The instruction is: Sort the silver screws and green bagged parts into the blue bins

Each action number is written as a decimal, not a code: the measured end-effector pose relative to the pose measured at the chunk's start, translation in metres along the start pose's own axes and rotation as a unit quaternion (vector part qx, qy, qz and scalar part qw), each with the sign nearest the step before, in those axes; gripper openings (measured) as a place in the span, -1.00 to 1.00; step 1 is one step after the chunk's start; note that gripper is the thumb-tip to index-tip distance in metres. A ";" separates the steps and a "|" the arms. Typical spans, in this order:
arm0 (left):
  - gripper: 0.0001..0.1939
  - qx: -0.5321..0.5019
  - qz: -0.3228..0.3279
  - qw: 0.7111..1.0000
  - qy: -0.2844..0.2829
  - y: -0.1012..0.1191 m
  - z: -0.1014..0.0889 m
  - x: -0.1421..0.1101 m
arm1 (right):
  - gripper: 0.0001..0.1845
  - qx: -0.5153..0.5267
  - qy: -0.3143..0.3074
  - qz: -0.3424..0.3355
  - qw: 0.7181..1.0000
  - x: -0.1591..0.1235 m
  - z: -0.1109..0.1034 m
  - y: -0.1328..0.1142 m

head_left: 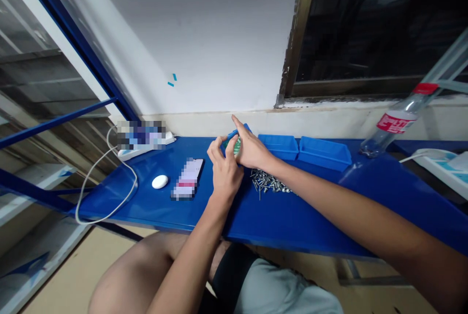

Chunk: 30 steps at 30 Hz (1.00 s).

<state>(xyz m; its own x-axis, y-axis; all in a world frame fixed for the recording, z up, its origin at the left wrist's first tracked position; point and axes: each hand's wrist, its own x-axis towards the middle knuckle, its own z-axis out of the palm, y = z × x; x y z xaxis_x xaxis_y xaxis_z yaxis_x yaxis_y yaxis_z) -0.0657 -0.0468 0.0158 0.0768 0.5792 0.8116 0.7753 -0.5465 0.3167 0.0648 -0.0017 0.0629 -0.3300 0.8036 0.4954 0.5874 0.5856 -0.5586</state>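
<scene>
My left hand [227,170] is closed, its fingers bent around the near left side of a small blue-edged object with a green face [237,146]. My right hand [256,150] reaches in from the right and grips the same object from its other side, one finger stretched up past the blue edge. Both hands cover most of the object, so its exact kind cannot be made out. Below the right wrist lies a loose pile of small silver screws or rivets [268,182], partly hidden by the forearm.
Two shallow blue trays [325,153] stand along the wall on the blue table [175,216]. Left of my hands lie a phone [188,180] and a white oval object [160,182]. A power strip [148,147] trails a white cable. A red-capped plastic bottle [393,124] stands right.
</scene>
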 end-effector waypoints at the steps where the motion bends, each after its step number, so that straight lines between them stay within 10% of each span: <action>1: -0.03 -0.004 -0.001 1.000 0.000 0.000 0.000 0.000 | 0.29 0.002 -0.001 0.001 1.000 0.000 0.000 -0.001; 30: -0.15 -0.005 -0.008 1.000 -0.006 -0.003 0.001 0.000 | -0.20 -0.038 -0.026 0.019 0.999 0.006 0.005 -0.003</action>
<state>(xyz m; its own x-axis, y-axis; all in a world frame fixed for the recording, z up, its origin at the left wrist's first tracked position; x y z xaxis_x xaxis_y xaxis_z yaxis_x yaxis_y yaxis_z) -0.0668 -0.0444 0.0147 0.0708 0.5950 0.8006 0.7698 -0.5430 0.3354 0.0571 0.0013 0.0641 -0.3435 0.8305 0.4385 0.6540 0.5467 -0.5229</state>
